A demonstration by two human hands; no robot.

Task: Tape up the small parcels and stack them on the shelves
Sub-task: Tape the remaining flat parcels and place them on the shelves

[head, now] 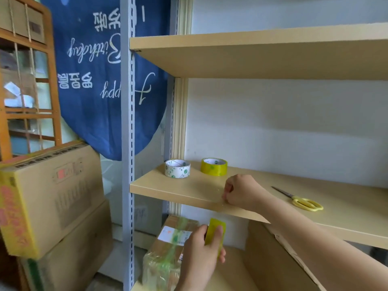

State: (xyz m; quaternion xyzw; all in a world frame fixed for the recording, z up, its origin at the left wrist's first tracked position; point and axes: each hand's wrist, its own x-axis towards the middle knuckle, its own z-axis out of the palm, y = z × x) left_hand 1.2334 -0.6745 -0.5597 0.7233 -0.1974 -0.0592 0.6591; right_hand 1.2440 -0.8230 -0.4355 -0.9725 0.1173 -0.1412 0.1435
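Nearest the camera, at about six o'clock, the left hand point(204, 250) grips a yellow tape roll point(216, 233) held on edge, thumb and fingers curled round it; just beside it at seven o'clock lies a small parcel point(168, 246) on the lower shelf point(235, 269), wrapped in clear and green tape with a white label point(174, 235) on top; a larger cardboard box point(273, 259) stands at five o'clock on that same shelf. Further off, near the centre, the right hand point(239, 192) rests on the front edge of the middle shelf point(168, 186), fingers curled tight as if pinching something thin, though what it holds I cannot tell; yellow-handled scissors point(302, 201) lie at three o'clock, apart from the hand. Beyond, at twelve o'clock on the shelf, a white tape roll point(177, 169) and a second yellow roll point(214, 166) sit flat, side by side. Stacked cartons point(52, 196) stand at nine o'clock; a blue banner point(94, 80) hangs at eleven o'clock; the upper shelf point(252, 55) spans one o'clock.
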